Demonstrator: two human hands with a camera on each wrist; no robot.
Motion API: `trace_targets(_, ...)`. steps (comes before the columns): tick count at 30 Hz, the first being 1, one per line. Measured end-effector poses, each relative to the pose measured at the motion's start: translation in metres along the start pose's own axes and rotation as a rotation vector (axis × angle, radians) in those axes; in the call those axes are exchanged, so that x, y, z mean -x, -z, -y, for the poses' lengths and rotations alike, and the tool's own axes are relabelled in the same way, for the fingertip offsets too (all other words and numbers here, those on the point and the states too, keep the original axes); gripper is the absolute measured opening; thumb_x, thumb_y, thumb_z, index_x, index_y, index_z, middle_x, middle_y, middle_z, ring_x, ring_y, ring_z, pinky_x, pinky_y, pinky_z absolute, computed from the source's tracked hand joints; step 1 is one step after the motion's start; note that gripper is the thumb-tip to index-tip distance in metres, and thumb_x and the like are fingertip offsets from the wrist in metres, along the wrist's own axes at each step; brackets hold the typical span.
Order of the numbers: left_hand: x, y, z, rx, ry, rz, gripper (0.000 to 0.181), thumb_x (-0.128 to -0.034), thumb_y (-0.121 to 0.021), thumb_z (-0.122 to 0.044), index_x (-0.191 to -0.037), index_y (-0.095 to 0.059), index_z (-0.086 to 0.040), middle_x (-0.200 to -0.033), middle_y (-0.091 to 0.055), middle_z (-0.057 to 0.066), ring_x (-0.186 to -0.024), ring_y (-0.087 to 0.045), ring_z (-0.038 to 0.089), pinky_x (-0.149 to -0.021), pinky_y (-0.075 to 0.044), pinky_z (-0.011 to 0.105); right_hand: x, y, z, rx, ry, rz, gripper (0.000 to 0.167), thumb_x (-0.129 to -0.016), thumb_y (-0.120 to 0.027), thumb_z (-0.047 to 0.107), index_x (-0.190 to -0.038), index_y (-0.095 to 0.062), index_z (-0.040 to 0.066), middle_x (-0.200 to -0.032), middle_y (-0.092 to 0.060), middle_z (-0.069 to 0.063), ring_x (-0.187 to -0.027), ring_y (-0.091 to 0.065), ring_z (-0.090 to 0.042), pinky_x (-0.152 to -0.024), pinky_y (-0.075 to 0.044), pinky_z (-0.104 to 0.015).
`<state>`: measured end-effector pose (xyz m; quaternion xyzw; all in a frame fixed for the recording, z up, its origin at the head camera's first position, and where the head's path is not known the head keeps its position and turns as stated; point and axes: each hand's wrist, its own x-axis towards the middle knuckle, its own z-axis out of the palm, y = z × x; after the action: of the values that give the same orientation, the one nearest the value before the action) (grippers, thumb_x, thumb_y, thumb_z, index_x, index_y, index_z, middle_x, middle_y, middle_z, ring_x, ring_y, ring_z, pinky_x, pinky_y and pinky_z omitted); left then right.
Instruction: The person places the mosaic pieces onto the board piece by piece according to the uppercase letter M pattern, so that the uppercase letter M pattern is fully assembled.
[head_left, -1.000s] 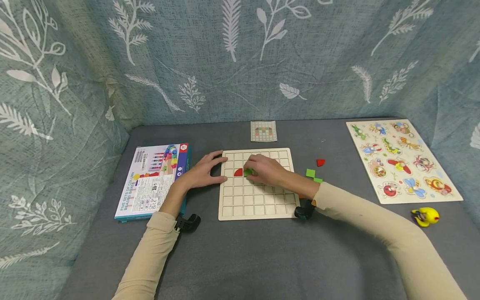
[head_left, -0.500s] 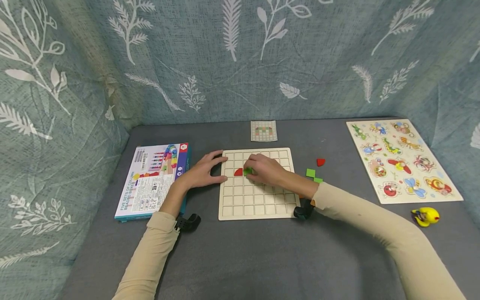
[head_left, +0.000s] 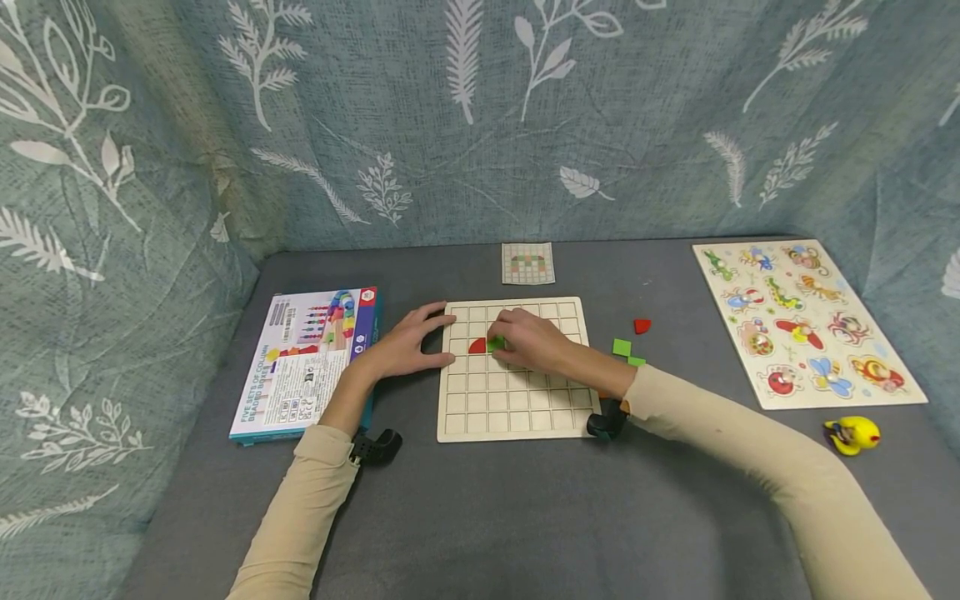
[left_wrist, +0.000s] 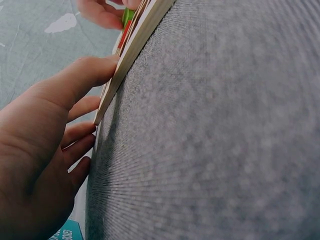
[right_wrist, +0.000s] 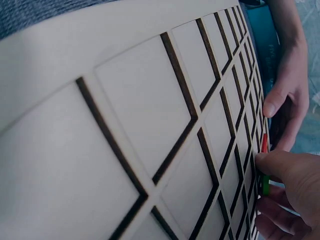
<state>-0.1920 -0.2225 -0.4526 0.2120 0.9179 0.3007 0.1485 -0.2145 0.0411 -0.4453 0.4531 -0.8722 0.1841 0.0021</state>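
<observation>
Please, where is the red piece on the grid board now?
In the head view, the red quarter-circle piece sits on the left half of the wooden grid board, just left of the green piece that the right hand pinches.

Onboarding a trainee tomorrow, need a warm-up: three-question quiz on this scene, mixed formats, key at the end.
1. Multiple choice: what colour is the small piece pinched by the right grip? A) red B) green C) yellow
2. True or false: the left grip touches the edge of the grid board.
3. Fill in: seen from the head camera, the cardboard box lies to the ____ of the grid board.

Key: 1. B; 2. true; 3. left
</observation>
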Motion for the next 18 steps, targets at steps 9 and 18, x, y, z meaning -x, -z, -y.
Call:
trace_targets(9,-0.0004,-0.0002,0.0000,0.003,-0.001,0.004,0.070,-0.0913,-0.066,-0.035,-0.150,-0.038,-0.011,-0.161,-0.019,0.013,-0.148,-0.017,0.039,-0.114,-0.026,0.062,-0.0013,-0.0006,0.0000,0.018,0.018,0.011,0.017,-0.086,-0.074,0.019,-0.101,-0.072,0.011,-0.097,-0.066,-0.004,-0.086,-0.061,-0.018,-0.070,-0.052,-0.029)
trace_targets(18,0.0015,-0.0005,-0.0001,0.009,-0.021,-0.009,0.072,-0.0914,-0.065,-0.040,-0.150,-0.037,-0.010,-0.160,-0.018,0.015,-0.147,-0.016,0.043,-0.113,-0.025,0.064,-0.0030,-0.0004,0.0007,0.013,0.023,0.024,0.016,-0.087,-0.073,0.018,-0.100,-0.072,0.010,-0.099,-0.066,-0.005,-0.091,-0.062,-0.020,-0.076,-0.054,-0.031)
